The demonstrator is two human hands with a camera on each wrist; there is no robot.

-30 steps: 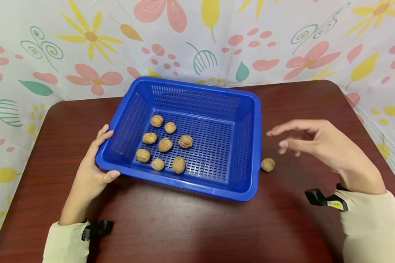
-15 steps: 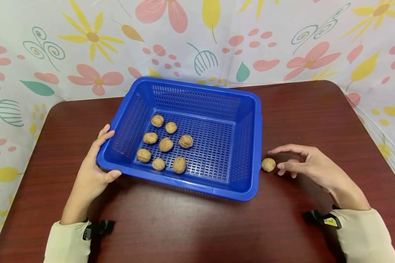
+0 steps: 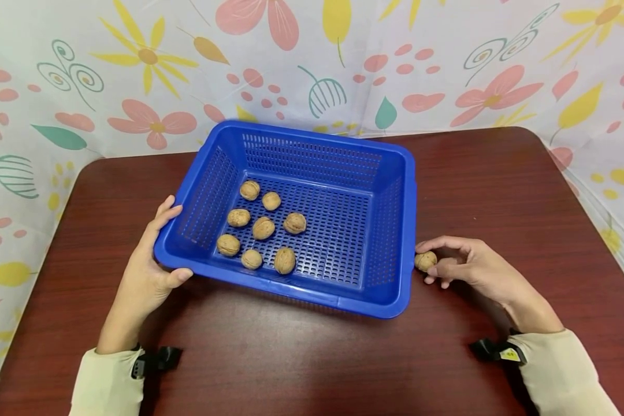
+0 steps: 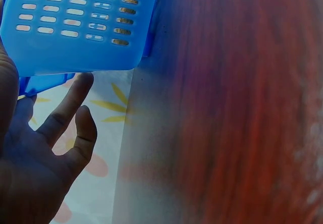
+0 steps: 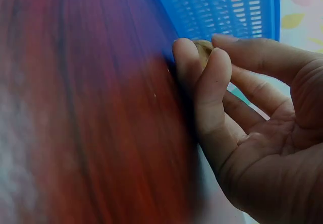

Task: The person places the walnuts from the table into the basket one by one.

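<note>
A blue perforated plastic basket (image 3: 338, 301) stands tilted slightly on the table, with several walnuts (image 3: 263, 228) spread over the left half of its floor. My left hand (image 3: 143, 277) grips its near left corner, thumb over the front rim and fingers at the left side; in the left wrist view, fingertips (image 4: 85, 80) reach under the basket's edge. Just outside the right wall, my right hand (image 3: 473, 268) pinches a single walnut (image 3: 424, 261) between thumb and fingers. The right wrist view shows that walnut (image 5: 203, 48) mostly covered by the fingertips.
The dark red wooden table (image 3: 312, 364) has a rounded far edge. Behind it hangs a white cloth (image 3: 364, 34) printed with flowers and leaves. A black wrist strap with a camera (image 3: 158, 359) sits over the left sleeve, and another (image 3: 494, 351) over the right.
My right hand has come down and left to the loose walnut beside the basket and closed its fingertips on it. The left hand keeps its grip on the basket.
</note>
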